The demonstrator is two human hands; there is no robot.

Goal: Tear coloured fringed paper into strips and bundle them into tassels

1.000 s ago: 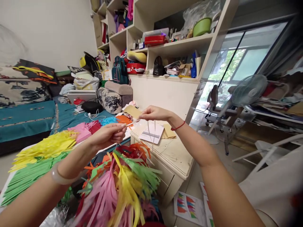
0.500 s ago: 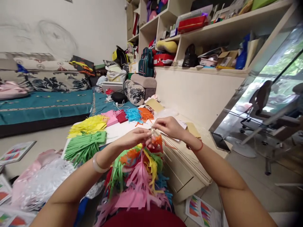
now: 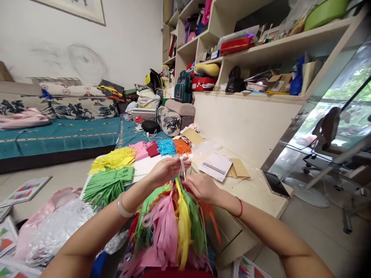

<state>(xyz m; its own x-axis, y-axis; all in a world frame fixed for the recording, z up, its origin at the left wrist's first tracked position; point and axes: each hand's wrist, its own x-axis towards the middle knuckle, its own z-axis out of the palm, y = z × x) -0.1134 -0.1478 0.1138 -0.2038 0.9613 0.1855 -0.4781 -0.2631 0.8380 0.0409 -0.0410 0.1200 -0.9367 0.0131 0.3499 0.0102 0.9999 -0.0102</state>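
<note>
Left hand (image 3: 165,172) pinches a thin white string (image 3: 182,168) above the multicoloured paper-fringe tassel bundle (image 3: 174,224); right hand (image 3: 203,188), fingers pressed together, grips the bundle's top. Beyond it, a white printed sheet (image 3: 216,166), text illegible.

Cluttered room, daylight from right.
White wall (image 3: 130,34) w/ framed pic (image 3: 78,9); teal-covered bed (image 3: 58,135) at left, cream shelves (image 3: 261,50) full of stuff, glass door (image 3: 342,100) w/ office chair (image 3: 326,131).
</note>
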